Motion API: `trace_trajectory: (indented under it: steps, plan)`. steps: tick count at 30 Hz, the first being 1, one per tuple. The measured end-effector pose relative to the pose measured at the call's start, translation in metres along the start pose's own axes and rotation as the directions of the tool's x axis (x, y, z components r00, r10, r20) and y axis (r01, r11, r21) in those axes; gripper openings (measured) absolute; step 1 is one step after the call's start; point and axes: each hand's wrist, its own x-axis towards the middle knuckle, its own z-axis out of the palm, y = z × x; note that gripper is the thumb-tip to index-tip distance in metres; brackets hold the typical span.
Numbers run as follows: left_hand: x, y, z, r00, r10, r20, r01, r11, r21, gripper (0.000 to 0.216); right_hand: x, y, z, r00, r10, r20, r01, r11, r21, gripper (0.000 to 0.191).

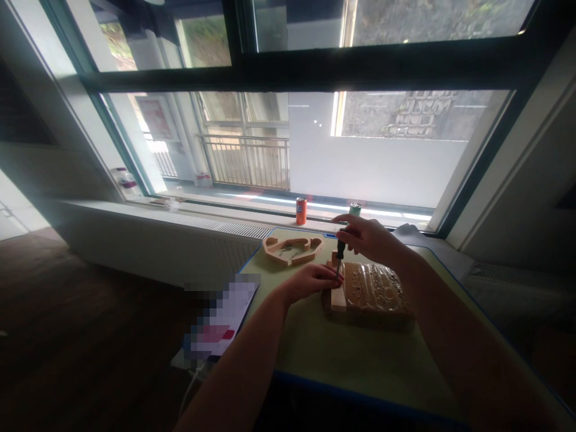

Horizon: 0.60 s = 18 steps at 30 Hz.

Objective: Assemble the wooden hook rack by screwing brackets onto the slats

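Note:
My right hand (pixel 366 237) is closed round the dark handle of a screwdriver (pixel 339 255) that stands upright, its tip down on a small wooden block (pixel 338 295). My left hand (pixel 310 281) rests closed against that block, fingers pinched at the screwdriver's tip. The block lies against a plastic-wrapped wooden board (pixel 375 291) on the green table (pixel 342 354).
A curved wooden frame piece (pixel 293 249) lies at the table's far left. An orange can (pixel 301 211) and a green can (pixel 355 209) stand on the windowsill. A blurred paper (pixel 222 321) hangs off the table's left edge. A radiator runs below the window.

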Motion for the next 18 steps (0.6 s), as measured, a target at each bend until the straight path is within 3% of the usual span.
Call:
trace_trajectory:
  steps: [3,6,9,13,18]
  plan:
    - [-0.0001,0.0000,-0.0003,1.000,0.004,0.009,-0.004,1.000,-0.007,0.030,0.0013,0.0005,0.0020,0.995,-0.044,-0.086,0.037,0.996,-0.076,0.035]
    - [-0.0004,0.0004,-0.0007,1.000,-0.002,0.004,0.002,1.000,-0.004,0.030,0.0023,-0.0006,0.0037,0.992,-0.097,-0.081,0.093,0.995,-0.048,0.034]
    - [-0.0006,0.0008,-0.0010,1.000,-0.006,0.007,0.006,1.000,-0.003,0.030,0.0023,-0.0015,0.0048,0.997,-0.066,-0.051,0.067,0.998,0.010,0.034]
    - [-0.0007,0.0002,-0.0012,1.000,-0.012,0.002,0.012,1.000,-0.003,0.031,0.0034,-0.0018,0.0064,0.994,-0.020,-0.111,0.016,0.999,-0.031,0.032]
    - [-0.0005,0.0006,-0.0014,1.000,0.005,0.011,-0.005,1.000,-0.001,0.030,0.0042,-0.0016,0.0079,0.988,-0.070,-0.136,0.076,0.996,0.039,0.028]
